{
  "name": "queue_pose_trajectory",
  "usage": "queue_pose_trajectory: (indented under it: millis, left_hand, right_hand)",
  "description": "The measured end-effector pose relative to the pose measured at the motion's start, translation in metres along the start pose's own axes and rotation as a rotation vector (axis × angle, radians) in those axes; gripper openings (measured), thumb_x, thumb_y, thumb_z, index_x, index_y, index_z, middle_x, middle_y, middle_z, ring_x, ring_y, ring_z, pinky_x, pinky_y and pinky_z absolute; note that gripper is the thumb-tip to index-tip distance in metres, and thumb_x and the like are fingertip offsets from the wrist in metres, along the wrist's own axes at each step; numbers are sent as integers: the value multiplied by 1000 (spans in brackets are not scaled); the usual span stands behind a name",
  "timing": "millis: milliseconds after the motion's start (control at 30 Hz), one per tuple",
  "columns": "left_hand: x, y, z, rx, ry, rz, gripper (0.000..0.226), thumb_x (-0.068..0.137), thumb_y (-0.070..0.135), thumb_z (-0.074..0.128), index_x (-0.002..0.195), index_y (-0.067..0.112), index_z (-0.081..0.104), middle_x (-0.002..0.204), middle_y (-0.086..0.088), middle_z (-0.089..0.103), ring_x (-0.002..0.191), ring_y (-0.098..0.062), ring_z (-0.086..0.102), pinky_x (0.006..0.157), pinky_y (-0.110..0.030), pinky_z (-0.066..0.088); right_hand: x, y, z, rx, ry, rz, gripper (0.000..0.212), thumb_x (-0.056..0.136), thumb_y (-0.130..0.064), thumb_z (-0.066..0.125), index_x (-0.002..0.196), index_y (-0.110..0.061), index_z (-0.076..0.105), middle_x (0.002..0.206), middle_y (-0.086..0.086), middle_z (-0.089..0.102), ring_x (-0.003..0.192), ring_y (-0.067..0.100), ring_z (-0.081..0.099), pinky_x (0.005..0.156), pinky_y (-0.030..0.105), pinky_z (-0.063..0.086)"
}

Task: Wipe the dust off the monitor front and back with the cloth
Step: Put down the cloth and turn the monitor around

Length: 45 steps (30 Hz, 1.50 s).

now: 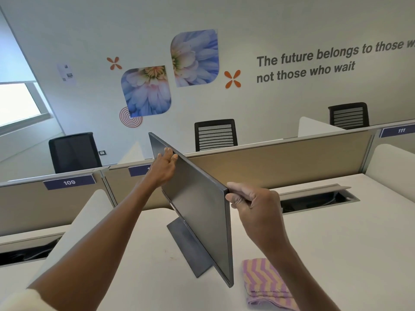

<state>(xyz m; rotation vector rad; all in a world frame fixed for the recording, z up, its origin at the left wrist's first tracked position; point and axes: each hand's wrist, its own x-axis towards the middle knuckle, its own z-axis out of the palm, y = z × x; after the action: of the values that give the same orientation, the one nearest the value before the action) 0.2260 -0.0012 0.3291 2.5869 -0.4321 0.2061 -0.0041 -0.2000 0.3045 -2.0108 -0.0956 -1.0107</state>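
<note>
- The monitor [197, 203] stands on the bench [325, 243] on its flat dark base [188, 245], turned nearly edge-on, its dark screen facing right.
- The right hand [256, 207] pinches the monitor's near top corner, fingers [235, 199] curled round the edge.
- The left hand [165, 166] holds the far top edge; its fingers [171, 154] lie nearly straight and close together over the rim.
- The cloth [267, 283], striped pink and yellow in zigzags, lies folded on the bench below the right hand, just beside the monitor's lower near corner, touched by neither hand.
- An open cable hatch [318, 198] is sunk in the bench to the right of the right-hand fingers; its contents are too dark to tell.
</note>
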Motion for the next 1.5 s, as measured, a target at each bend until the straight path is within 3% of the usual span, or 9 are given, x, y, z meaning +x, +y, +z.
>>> queue_pose_trajectory:
  millis: [233, 500, 733, 933, 1167, 1300, 1400, 1500]
  left_hand:
    - [-4, 1, -1, -85, -5, 4, 58, 106, 42, 22, 156, 12, 15, 163, -4, 13, 151, -27, 10, 122, -47, 14]
    - [-8, 5, -1, -157, 7, -22, 58, 106, 41, 25, 154, 9, 22, 162, -8, 20, 150, -29, 14, 121, -45, 18]
    - [-18, -10, -10, -234, 15, -36, 60, 105, 46, 25, 155, 13, 24, 160, -5, 26, 147, -26, 27, 120, -45, 23]
    - [-33, -24, -26, -255, 1, -26, 57, 105, 46, 22, 150, 13, 35, 149, -10, 46, 139, -30, 41, 114, -41, 31]
    - [-39, -29, -27, -403, 16, -94, 60, 103, 52, 26, 152, 18, 33, 156, -2, 37, 144, -22, 34, 120, -46, 24]
    - [-40, -17, -24, -559, 21, -105, 53, 96, 56, 46, 132, 20, 60, 140, -1, 55, 131, -26, 48, 110, -50, 36]
    - [-38, -11, -17, -621, 62, -123, 52, 87, 56, 55, 120, 17, 64, 131, -9, 61, 126, -29, 51, 103, -47, 42]
    - [-38, -6, -10, -670, 131, -142, 48, 81, 54, 55, 96, 8, 63, 97, -7, 66, 93, -25, 59, 82, -42, 44]
  right_hand:
    - [-5, 0, 2, 85, -4, 47, 25, 81, -9, 78, 106, -14, 76, 88, -14, 73, 73, -7, 69, 69, 13, 55]
    - [-8, 0, 3, 97, 7, 34, 23, 81, -9, 78, 104, -14, 77, 88, -14, 74, 72, -6, 69, 69, 10, 53]
    - [-20, -19, 19, 173, 15, 3, 21, 79, -13, 80, 100, -14, 78, 85, -11, 76, 71, -6, 69, 67, 11, 53]
    - [-40, -52, 44, 167, 39, -44, 18, 80, -21, 73, 96, -16, 79, 84, -9, 76, 67, 3, 70, 64, 25, 56]
    - [-46, -64, 49, 160, 9, -60, 20, 83, -22, 70, 99, -14, 78, 87, -7, 77, 73, 3, 71, 67, 25, 57]
    - [-46, -63, 45, 159, 21, -66, 19, 83, -21, 72, 99, -14, 78, 86, -8, 76, 72, 2, 71, 65, 26, 58]
    - [-46, -61, 43, 141, 17, -58, 23, 81, -26, 75, 101, -13, 78, 86, -7, 77, 69, 3, 71, 64, 27, 58]
    - [-45, -59, 45, 74, 23, -85, 24, 83, -30, 73, 98, -12, 77, 80, -3, 76, 63, 12, 70, 58, 32, 58]
